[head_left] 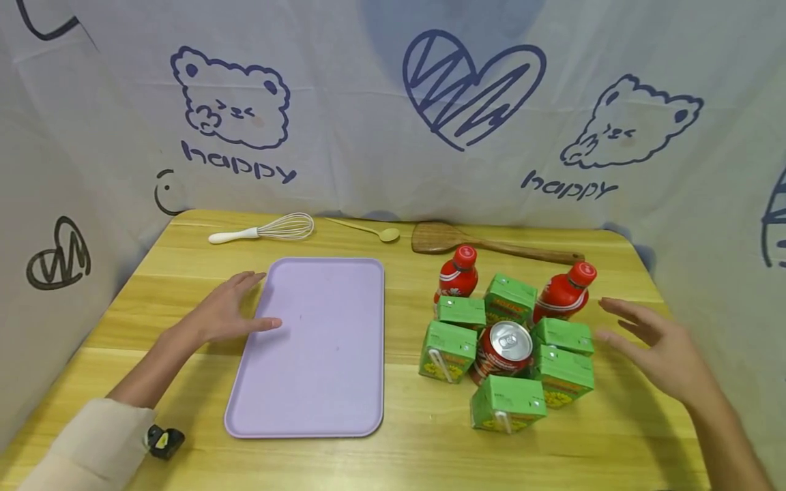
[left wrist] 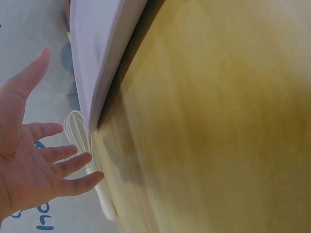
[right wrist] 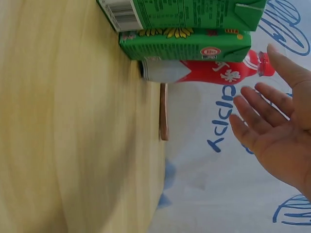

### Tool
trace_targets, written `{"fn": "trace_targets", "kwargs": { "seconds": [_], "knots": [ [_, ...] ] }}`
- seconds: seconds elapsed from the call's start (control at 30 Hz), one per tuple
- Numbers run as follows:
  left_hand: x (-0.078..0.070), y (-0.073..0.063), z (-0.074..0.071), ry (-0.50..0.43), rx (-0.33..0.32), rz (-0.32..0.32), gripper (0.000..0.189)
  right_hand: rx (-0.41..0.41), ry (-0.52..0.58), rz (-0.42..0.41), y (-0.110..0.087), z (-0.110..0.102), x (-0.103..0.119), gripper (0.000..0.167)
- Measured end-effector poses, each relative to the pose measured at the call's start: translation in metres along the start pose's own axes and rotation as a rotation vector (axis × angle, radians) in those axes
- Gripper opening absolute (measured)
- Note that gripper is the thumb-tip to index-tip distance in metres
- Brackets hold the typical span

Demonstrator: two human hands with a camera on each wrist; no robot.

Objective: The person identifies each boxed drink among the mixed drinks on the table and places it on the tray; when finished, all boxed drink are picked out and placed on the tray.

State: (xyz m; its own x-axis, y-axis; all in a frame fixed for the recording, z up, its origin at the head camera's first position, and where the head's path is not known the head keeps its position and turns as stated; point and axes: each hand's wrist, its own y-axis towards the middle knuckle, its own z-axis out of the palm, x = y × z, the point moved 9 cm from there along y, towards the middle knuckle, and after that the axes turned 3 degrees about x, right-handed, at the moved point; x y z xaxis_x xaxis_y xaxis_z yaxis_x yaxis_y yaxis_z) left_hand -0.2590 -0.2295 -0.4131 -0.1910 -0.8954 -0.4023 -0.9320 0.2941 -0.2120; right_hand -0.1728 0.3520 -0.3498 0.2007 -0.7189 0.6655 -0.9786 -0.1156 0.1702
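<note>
My left hand hovers at the left edge of a lilac tray, thumb and fingers spread, holding nothing. In the left wrist view its open palm shows beside the tray's rim. On the right, my right hand hangs with fingers extended beside a group of drinks. The group has several green juice boxes round a dark red can. Two red bottles stand at its back. Nearest the right fingertips are a juice box and the right-hand red bottle.
Along the table's back lie a white whisk, a small yellow spoon and a wooden spatula. A small black object sits by the left sleeve. A cloth with drawings hangs behind the table.
</note>
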Motion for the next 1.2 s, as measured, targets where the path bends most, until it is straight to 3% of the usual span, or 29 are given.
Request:
{"fn": "trace_targets", "kwargs": {
  "seconds": [0.17,0.33,0.5,0.7,0.97,1.2],
  "knots": [
    [-0.002,-0.001,0.007,-0.014,0.002,0.033,0.105,0.045,0.109,-0.062,-0.001,0.011,0.003,0.044],
    [-0.004,-0.001,0.010,-0.029,-0.020,0.053,0.093,0.137,0.141,-0.026,-0.004,0.022,-0.002,0.041],
    [-0.003,-0.001,0.013,-0.059,-0.025,0.056,0.060,0.182,0.116,0.028,-0.004,0.028,-0.008,0.041],
    [0.000,0.000,0.015,-0.109,-0.013,0.036,0.027,0.234,0.161,0.030,-0.003,0.031,-0.010,0.044],
    [0.003,0.001,0.016,-0.139,-0.007,0.005,0.020,0.306,0.168,0.016,0.000,0.032,-0.012,0.046],
    [0.001,0.000,0.015,-0.135,-0.017,0.000,0.020,0.344,0.256,-0.022,0.004,0.036,-0.007,0.049]
  ]
}}
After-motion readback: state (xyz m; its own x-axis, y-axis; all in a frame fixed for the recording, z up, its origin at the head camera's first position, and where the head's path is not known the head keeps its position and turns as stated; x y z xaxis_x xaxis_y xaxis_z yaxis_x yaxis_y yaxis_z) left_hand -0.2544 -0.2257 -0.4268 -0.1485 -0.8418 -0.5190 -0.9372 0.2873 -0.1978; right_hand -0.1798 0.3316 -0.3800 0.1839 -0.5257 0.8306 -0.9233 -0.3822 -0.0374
